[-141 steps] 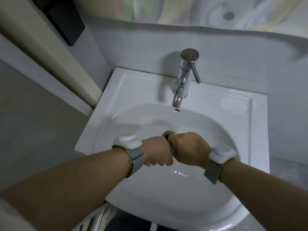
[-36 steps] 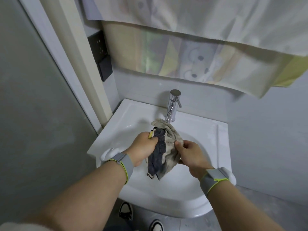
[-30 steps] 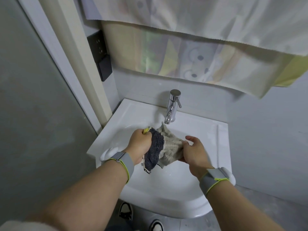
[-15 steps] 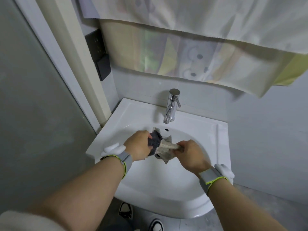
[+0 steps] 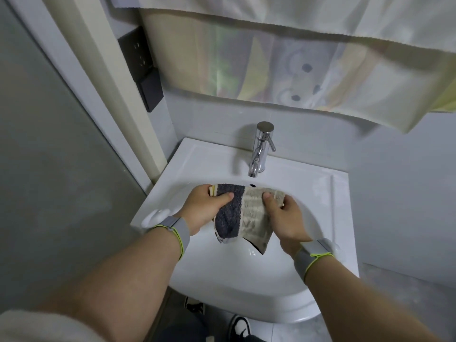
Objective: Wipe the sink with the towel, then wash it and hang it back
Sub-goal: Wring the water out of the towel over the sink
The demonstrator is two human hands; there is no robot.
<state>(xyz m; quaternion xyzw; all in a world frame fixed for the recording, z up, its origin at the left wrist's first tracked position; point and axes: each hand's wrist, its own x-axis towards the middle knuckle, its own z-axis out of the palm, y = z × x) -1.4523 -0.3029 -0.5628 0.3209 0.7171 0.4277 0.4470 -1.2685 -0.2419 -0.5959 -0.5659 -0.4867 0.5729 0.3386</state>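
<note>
Two forearms reach out from under me, each with a grey wristband edged in bright yellow-green, and below them I can just make out dark shoes [image 5: 240, 327] on the floor. My left hand [image 5: 206, 208] is closed on the small towel [image 5: 243, 213] — thumb pressed across the dark grey half, fingers curled behind its upper left corner. My right hand [image 5: 287, 219] has the beige half pinched, thumb on the front face near the top edge, the other fingers tucked behind the right side. Between the two grips the towel is stretched flat and held up above the bowl of the white sink [image 5: 340, 218], its lower corners hanging loose over the basin without touching it, as far as I can tell. Past it, the chrome faucet [image 5: 260, 151] stands at the back of the sink deck, spout pointing down toward the towel's top edge — no water visible. Further up, a dark wall socket [image 5: 142, 67] sits on the left, and pale hanging towels [image 5: 308, 65] with a cartoon print drape across the wall above.
</note>
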